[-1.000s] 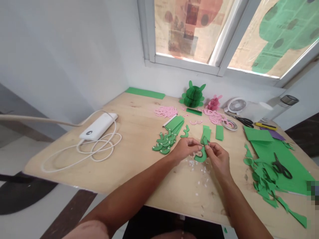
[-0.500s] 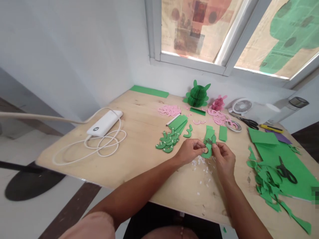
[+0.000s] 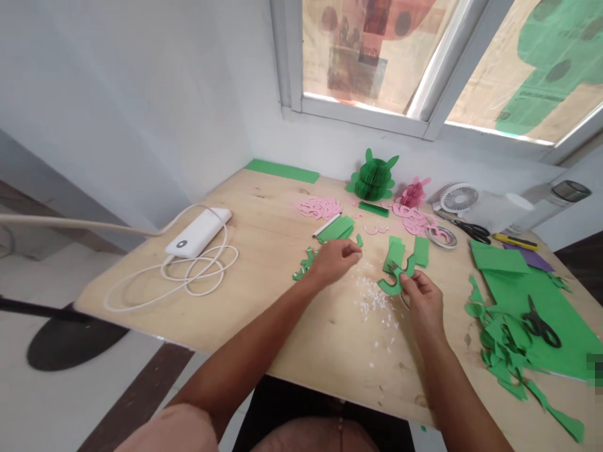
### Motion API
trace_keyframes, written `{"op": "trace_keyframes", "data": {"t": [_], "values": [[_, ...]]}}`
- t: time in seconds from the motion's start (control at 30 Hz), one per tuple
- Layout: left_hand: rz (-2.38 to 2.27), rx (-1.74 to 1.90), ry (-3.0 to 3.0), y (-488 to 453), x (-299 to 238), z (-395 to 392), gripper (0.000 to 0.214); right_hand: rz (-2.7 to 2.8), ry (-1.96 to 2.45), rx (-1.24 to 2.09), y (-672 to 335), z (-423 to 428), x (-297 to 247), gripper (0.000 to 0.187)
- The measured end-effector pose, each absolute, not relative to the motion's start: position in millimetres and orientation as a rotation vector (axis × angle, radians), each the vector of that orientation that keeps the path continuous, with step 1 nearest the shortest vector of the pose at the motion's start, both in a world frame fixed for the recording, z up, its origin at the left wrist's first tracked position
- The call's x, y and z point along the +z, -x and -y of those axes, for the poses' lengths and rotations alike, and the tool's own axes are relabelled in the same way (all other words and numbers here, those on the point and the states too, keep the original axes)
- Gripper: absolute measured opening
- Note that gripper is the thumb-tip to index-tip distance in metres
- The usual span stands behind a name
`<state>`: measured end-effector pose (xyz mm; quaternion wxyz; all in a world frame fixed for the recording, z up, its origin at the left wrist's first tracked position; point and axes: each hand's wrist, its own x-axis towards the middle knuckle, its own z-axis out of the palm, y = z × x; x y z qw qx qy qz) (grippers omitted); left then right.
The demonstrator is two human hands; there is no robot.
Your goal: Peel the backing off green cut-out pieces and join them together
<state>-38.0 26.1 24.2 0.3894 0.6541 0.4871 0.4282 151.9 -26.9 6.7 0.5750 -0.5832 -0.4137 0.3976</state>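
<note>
My right hand pinches a wavy green paper cutout above the table. A dark two-pointed metal tip shows beside the cutout at these fingers; the rest of that tool is mostly hidden. To the left, my left hand hovers with thumb and fingertips pressed together; whatever they hold is too small to make out. Beneath and behind it lies a pile of green curved cutouts, partly covered by the hand. One more green curved piece peeks out past its fingertips. White paper bits litter the wood between my hands.
Green strips, pink cutouts, a tape roll and paper figures lie or stand farther back. Green sheets, scraps and black scissors are at right. A white power bank with cable sits left.
My left hand has let go of the cutout and moved left, now over the green pile. The right hand keeps the cutout, which is turned and shows more fully.
</note>
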Motion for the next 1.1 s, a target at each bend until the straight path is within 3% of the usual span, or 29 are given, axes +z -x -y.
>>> {"op": "trace_keyframes", "data": {"t": [0.13,0.3,0.53,0.77,1.1], "values": [[-1.472,1.014,-1.764,85,35,-27,0.014,0.950,1.348,0.944,-153,27,5,0.025],[-1.759,0.627,-1.891,128,15,2,0.013,0.932,1.328,1.011,-152,29,6,0.024],[-1.752,0.493,-2.093,135,2,20,0.014,0.940,1.272,1.042,-147,28,9,0.022],[-1.584,0.559,-2.095,143,-1,14,0.005,0.970,1.269,1.063,-145,28,8,0.023],[-1.379,0.739,-1.692,150,9,25,0.017,0.977,1.307,1.054,-145,28,6,0.026]]}}
